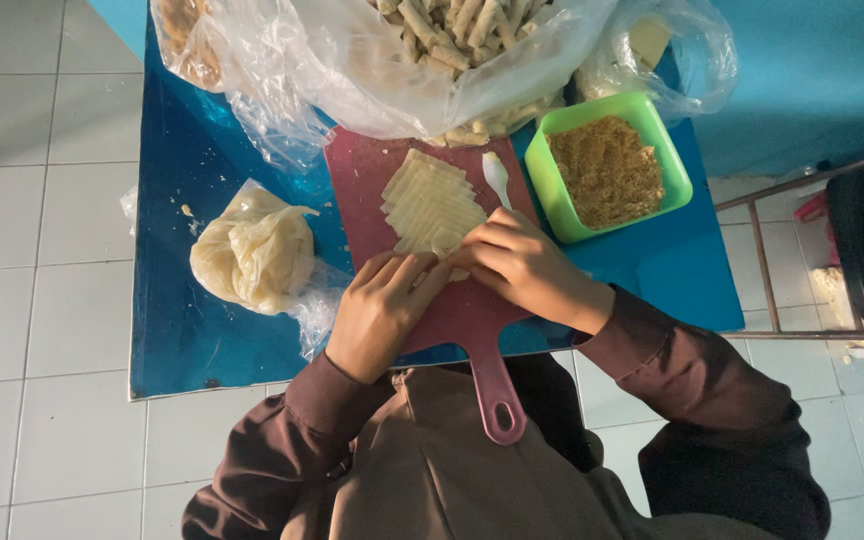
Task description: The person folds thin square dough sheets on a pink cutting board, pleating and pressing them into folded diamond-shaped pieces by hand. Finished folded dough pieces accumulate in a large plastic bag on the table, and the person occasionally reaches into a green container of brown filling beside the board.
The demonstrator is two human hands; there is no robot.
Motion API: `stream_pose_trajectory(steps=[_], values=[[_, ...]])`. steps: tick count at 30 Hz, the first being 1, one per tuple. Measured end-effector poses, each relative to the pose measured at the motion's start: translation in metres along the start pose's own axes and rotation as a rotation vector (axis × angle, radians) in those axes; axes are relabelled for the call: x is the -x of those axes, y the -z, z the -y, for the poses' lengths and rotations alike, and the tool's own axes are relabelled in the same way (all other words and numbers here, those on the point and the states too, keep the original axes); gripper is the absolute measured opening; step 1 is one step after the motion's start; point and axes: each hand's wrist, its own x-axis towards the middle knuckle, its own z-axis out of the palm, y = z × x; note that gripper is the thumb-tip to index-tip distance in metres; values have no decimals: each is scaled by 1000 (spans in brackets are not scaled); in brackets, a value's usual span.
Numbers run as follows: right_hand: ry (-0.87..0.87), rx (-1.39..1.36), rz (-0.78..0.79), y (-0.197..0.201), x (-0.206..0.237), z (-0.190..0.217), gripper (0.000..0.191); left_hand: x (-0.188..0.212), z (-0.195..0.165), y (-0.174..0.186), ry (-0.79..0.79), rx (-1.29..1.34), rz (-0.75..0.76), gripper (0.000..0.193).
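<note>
A dark red cutting board [362,185] lies on a blue table [192,330], its handle pointing toward me. A fanned stack of pale square wrappers [430,200] rests on it. My left hand [380,310] and my right hand [524,265] meet at the near corner of the stack, fingers pinched on a wrapper that they mostly hide. A white spoon [495,175] lies on the board beside the stack.
A green tub of brown crumbly filling [607,170] sits right of the board. A clear bag of rolled sticks [452,40] lies at the far edge. A bag of pale dough sheets [252,250] is on the left. A metal rack [802,250] stands at right.
</note>
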Motion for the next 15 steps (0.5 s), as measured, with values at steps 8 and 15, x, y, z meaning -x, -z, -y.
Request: stream_pose_trajectory(steps=[8, 15], values=[[-32, -50, 69, 5, -3, -1, 24, -8, 1, -4, 68, 58, -56, 18], [-40, 27, 74, -2, -3, -2, 32, -14, 1, -13, 220, 166, -107, 11]])
